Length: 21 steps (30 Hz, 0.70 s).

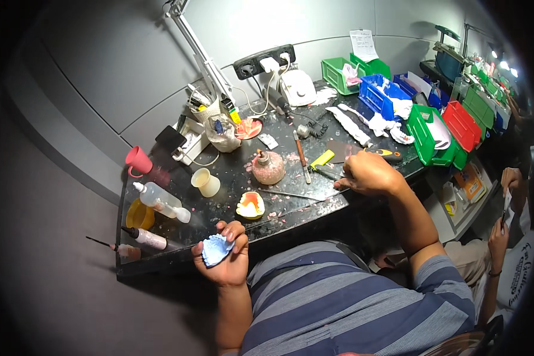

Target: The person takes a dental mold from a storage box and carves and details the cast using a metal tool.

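My left hand (pixel 228 261) holds a light blue dental cast (pixel 217 249) over the front edge of the bench, with fingers and thumb wrapped round its sides. Over the bench, my right hand (pixel 369 171) is curled with its fingertips down at the surface. A slim dark tool (pixel 327 172) runs up to these fingertips; what they grip is mostly hidden. Left of it lie a yellow-green marker-like piece (pixel 323 159) and a wooden-handled knife (pixel 301 151). A yellow dental cast with a pink plate (pixel 250 205) sits in front of a pinkish spirit burner (pixel 269 168).
Along the left stand a clear squeeze bottle (pixel 163 202), a cream cup (pixel 205 182) and a pink mug (pixel 137 160). Green, blue and red bins (pixel 460 126) line the right. A lamp arm (pixel 202 53) rises behind. Another person's hands (pixel 499 237) are at far right.
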Tool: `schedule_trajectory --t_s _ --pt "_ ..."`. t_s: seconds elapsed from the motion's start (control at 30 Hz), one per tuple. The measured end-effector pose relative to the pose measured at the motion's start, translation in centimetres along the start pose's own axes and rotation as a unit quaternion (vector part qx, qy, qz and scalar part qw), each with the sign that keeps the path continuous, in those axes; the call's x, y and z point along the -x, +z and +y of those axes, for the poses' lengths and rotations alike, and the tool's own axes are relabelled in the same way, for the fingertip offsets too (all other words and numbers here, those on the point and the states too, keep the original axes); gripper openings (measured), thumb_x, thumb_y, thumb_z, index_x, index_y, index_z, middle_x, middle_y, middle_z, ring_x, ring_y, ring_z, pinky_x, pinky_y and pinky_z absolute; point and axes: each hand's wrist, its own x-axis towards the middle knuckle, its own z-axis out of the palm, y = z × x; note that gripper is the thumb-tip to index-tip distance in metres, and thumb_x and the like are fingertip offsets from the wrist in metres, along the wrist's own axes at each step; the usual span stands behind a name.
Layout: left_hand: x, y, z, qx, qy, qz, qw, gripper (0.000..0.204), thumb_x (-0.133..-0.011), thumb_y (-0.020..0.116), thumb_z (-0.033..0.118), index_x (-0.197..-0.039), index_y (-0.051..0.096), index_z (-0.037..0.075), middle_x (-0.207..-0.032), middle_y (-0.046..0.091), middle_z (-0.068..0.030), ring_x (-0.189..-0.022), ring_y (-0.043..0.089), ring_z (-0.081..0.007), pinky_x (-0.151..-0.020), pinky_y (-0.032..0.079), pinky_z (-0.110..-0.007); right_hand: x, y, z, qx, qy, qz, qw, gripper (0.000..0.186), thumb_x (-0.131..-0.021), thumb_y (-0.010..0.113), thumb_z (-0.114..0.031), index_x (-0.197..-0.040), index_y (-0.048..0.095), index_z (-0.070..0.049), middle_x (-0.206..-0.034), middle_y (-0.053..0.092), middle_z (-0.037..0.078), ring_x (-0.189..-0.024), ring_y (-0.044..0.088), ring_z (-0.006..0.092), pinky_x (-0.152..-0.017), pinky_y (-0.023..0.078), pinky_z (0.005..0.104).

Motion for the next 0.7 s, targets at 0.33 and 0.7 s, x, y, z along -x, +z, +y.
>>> schedule_trajectory --t_s 0.33,0.7 --pt "0.2 -1.2 0.4 0.023 -0.115 -0.115 0.986 0.064 -0.096 0.061 0.040 -0.131 0.040 -0.008 -0.104 0.050 -0.0179 -0.073 0.056 -0.0264 -0.043 0.047 -0.032 -0.3 -1.2 -1.0 0.011 0.030 -0.018 0.999 0.057 -0.083 0.076 -0.055 -0.077 0.072 0.002 -0.078 0.068 0.026 -0.080 0.069 0.0443 -0.073 0.055 0.0509" --pt "0.3 -0.5 -1.4 -0.083 0.047 0.029 0.995 0.036 -0.096 0.058 0.015 -0.124 0.054 -0.007 -0.150 0.033 -0.0415 -0.137 0.041 -0.0556 -0.114 0.044 -0.057 -0.5 -0.5 -0.7 -0.290 -0.011 0.187 0.938 0.050 -0.092 0.077 -0.032 -0.062 0.054 0.001 -0.051 0.044 0.006 -0.048 0.040 0.0121 -0.048 0.032 0.0357"
